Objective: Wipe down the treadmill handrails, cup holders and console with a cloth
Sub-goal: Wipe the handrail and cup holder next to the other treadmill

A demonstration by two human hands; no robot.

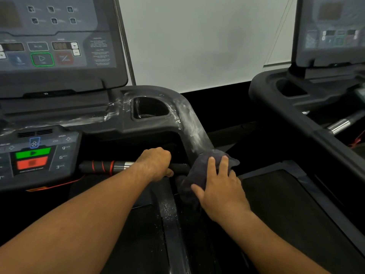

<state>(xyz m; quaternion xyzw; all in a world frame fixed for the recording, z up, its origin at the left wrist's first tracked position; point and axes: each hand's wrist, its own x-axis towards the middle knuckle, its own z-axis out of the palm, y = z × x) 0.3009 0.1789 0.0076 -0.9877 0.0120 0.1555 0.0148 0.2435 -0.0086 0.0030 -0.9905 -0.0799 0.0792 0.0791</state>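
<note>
The job looks to be in its early or middle part. The right hand [221,186] lies with fingers stretched out and thumb spread, pressing the dark cloth [199,169] down over the right handrail [194,133]. The cloth sits directly under the palm and fingers, bunched past the fingertips and draped round the rail. Beyond that hand, up the rail and around the cup holder [151,107], white streaks remain, so those parts seem not yet wiped clean. The ledge under the console [59,46], far beyond the left hand [156,163], also shows smears. The left hand, just beside the cloth, is curled round the front grip bar [102,167], holding it with no cloth of its own.
</note>
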